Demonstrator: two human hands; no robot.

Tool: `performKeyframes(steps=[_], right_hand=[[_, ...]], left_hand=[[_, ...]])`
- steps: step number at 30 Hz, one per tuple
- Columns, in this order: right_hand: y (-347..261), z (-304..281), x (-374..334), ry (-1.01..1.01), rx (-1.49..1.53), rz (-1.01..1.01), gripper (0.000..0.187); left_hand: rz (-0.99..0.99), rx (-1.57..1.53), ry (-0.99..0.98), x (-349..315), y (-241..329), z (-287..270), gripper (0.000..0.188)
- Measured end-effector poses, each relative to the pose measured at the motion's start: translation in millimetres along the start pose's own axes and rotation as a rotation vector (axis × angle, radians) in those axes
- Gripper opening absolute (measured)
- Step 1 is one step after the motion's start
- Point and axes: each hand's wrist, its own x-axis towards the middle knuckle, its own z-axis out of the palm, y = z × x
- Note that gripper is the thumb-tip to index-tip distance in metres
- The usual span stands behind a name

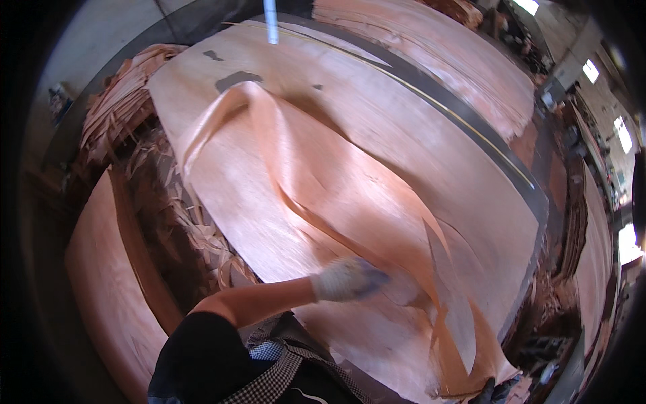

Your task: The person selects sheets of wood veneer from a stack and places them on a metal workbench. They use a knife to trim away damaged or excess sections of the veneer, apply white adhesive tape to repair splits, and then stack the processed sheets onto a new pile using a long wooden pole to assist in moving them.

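Note:
My left hand point(351, 278) wears a whitish glove with blue on its finger side. It is over a thin, pinkish wood veneer sheet point(316, 158), near a long fold; motion blurs its fingers, so their pose and any contact are unclear. The veneer is rumpled, its far end humped up and its near right part curled and split into strips point(461, 323). Under it lies a broad, flatter veneer layer point(471, 195) with dark gaps at the far left. At the lower right edge, a dark shape point(488, 390) beside the veneer's corner may be my right hand; its fingers are not distinguishable.
A yellow strip point(444, 108) runs along the far side of the veneer layer. Beyond it lies a veneer stack point(437, 54). More stacked sheets point(121, 101) stand far left, with torn scraps point(202, 229) below. Another veneer piece point(111, 269) stands near left. A pale tube point(270, 20) hangs above.

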Motion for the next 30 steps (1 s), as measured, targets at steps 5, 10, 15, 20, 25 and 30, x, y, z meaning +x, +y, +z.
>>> performKeyframes(steps=[5,10,15,20,25,30], right_hand=[[-58,22,-43,-0.129,0.011,0.075,0.04],[-121,51,-98,0.02,-0.427,-0.092,0.041],[-134,62,-137,0.06,-0.71,-0.214,0.021],[-135,48,-161,0.032,-0.74,0.122,0.029],[-164,94,-183,0.0,-0.864,0.138,0.054],[-251,236,-176,-0.143,0.642,0.155,0.049]], left_hand=[[-0.955,-1.046,1.275,-236,-180,-53,0.027],[-1.453,-1.112,1.354,-407,-317,-94,0.039],[-1.531,-1.44,1.21,-436,-410,-91,0.078],[-1.382,-1.962,1.089,-438,-466,-128,0.115],[-1.211,-1.709,1.751,-491,-543,-164,0.036],[-0.877,-1.646,2.025,-503,-535,-234,0.027]])
